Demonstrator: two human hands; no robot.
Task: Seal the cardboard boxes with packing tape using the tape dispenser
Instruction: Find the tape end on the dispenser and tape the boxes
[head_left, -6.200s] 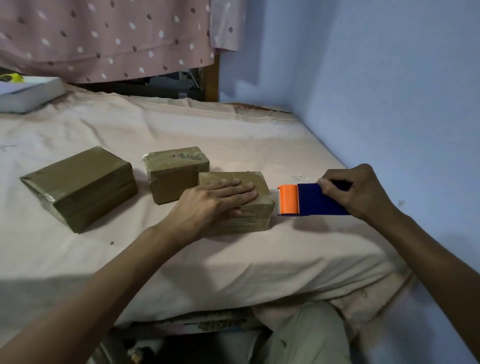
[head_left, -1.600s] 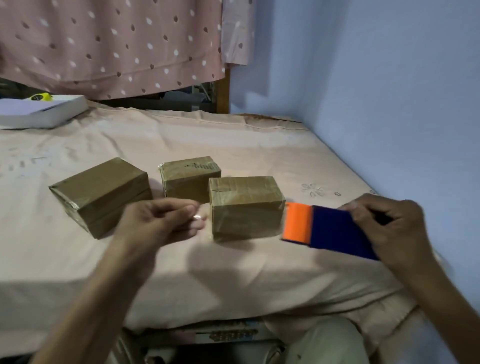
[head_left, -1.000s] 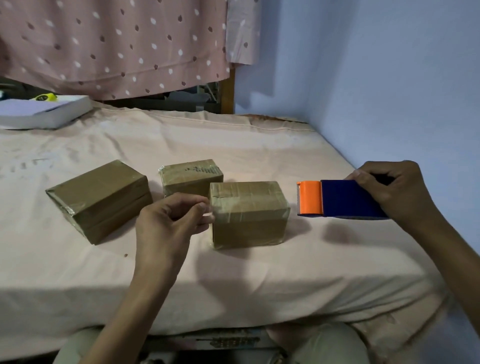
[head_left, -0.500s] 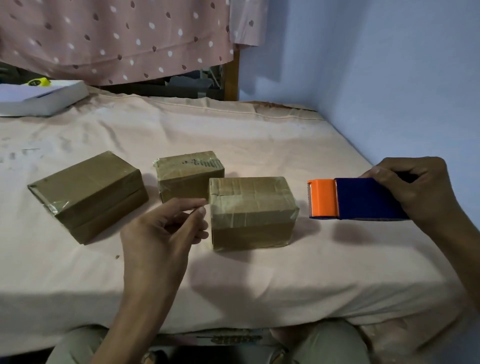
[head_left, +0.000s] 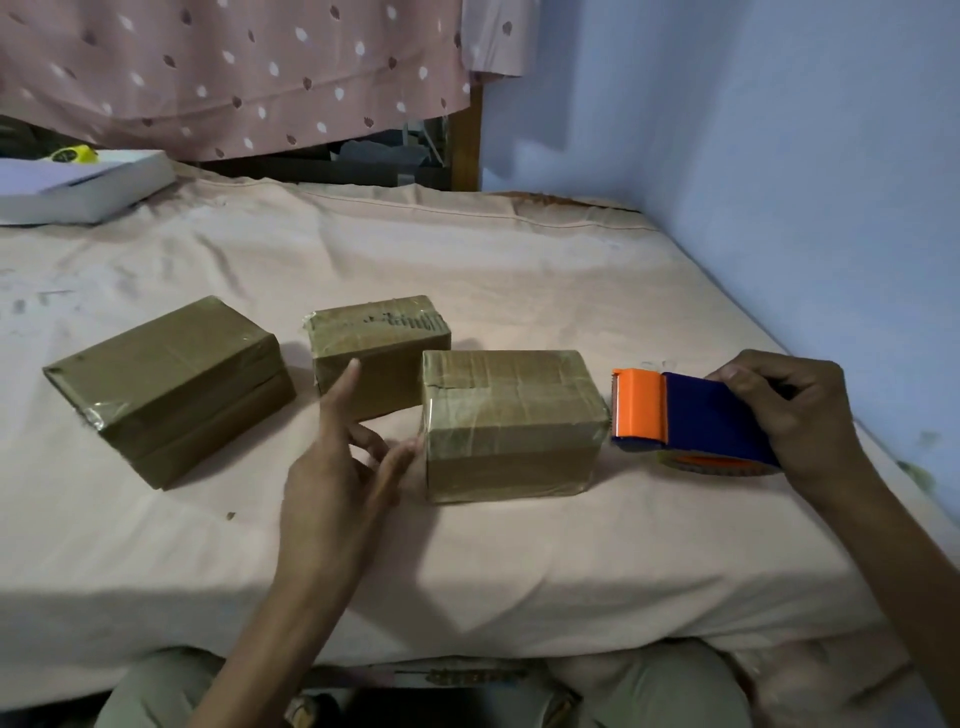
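Gripping the blue-and-orange tape dispenser (head_left: 685, 421) near the bed's right edge, your right hand (head_left: 795, 415) curls round its rear, the orange end just beside the nearest taped box (head_left: 509, 421). Your left hand (head_left: 337, 473) hovers relaxed, fingers spread, holding nothing, beside that box's left face. Two more taped boxes (head_left: 171, 384) (head_left: 379, 353) sit leftward on the bed (head_left: 519, 270); a white box (head_left: 83, 187) lies at the far left corner.

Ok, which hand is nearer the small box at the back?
Left. The left hand hovers open just in front of the small box, forefinger overlapping it; the right hand grips the tape dispenser far right.
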